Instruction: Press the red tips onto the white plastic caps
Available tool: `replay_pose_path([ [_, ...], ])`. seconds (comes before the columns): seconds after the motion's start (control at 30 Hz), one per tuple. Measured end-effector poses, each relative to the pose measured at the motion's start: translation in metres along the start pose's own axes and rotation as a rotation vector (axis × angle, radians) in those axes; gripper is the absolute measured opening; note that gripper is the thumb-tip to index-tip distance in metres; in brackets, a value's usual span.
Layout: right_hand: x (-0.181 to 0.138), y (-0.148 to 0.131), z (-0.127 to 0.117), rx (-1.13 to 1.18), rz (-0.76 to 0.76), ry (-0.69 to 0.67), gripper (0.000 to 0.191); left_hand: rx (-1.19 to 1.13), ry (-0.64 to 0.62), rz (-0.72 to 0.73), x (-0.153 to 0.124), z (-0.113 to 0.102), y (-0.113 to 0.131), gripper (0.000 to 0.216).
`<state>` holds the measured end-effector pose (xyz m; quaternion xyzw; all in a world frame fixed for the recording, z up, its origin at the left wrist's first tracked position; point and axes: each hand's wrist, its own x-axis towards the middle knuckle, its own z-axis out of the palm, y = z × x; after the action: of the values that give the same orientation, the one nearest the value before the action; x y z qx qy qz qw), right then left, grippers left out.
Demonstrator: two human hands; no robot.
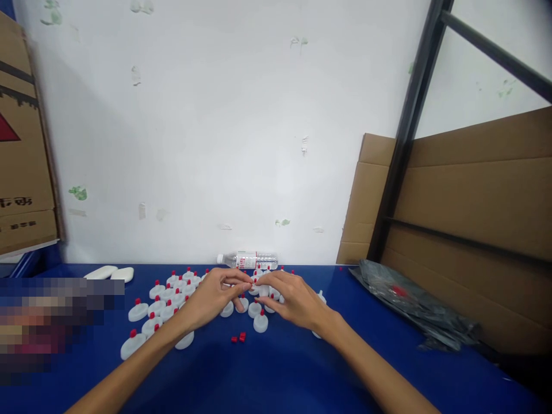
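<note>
My left hand (218, 294) and my right hand (291, 298) meet over the middle of the blue table. Between the fingers of my right hand is a translucent white spout lid (263, 290). My left thumb and forefinger pinch at the lid's tip, where a bit of red cap shows, mostly covered by the fingers. Just below stands a white lid (260, 323) with a red cap on its spout. Nearer to me lie a few loose red caps (242, 336). Many more red-capped lids (138, 310) stand to the left of my hands and behind them.
Against the wall lies a clear plastic bottle (250, 260). White oval objects (123, 274) rest at the back left. To the right are grey plastic bags (405, 305) beside cardboard (474, 230) and a dark metal frame (401, 144). A cardboard box (23, 144) stands at the left.
</note>
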<state>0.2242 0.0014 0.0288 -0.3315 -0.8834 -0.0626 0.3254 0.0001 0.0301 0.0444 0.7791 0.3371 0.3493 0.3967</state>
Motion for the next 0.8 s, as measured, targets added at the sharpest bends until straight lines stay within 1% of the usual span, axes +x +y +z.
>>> replay_pose_path([
  [0.27,-0.002,0.000,0.007,0.035,-0.053,0.099,0.029,-0.007,0.028,-0.011,0.000,-0.001,0.001,0.027],
  [0.5,0.000,-0.006,0.005,0.006,-0.046,0.145,0.020,0.010,0.040,0.006,0.000,0.001,-0.001,0.030],
  [0.63,0.000,-0.004,0.006,0.014,-0.083,0.094,0.018,0.151,-0.006,0.070,-0.002,0.003,-0.005,0.036],
  [0.73,-0.002,-0.001,0.011,-0.007,-0.124,0.058,0.013,0.317,-0.014,0.136,-0.003,0.006,-0.009,0.037],
  [0.8,-0.003,0.001,0.013,-0.039,-0.172,0.039,0.010,0.373,-0.016,0.154,-0.003,0.008,-0.013,0.037],
])
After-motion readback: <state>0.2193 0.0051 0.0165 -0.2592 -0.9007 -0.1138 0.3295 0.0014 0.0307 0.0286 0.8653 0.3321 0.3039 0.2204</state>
